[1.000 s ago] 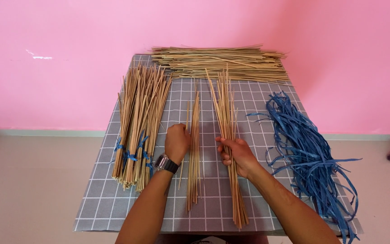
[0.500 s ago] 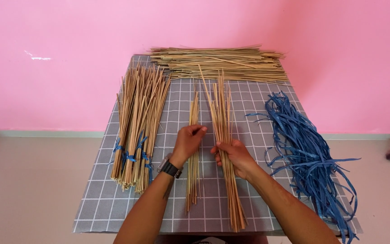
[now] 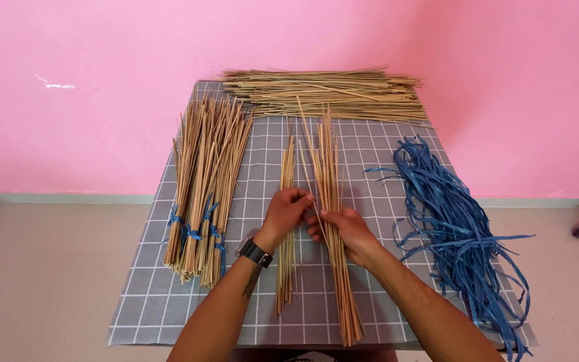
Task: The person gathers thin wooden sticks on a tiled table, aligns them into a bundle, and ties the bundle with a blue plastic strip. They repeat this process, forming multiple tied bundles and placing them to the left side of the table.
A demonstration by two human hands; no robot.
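Straw-coloured sticks (image 3: 333, 221) lie fanned under your right hand (image 3: 343, 231), which closes around them; your left hand (image 3: 288, 209) pinches one stick beside it. Fingertips overlap, hiding the exact contact. Left of the grip lie a thin pile (image 3: 287, 221) and tied bundles (image 3: 202, 194); right, blue strips (image 3: 457, 228), partly cut off.
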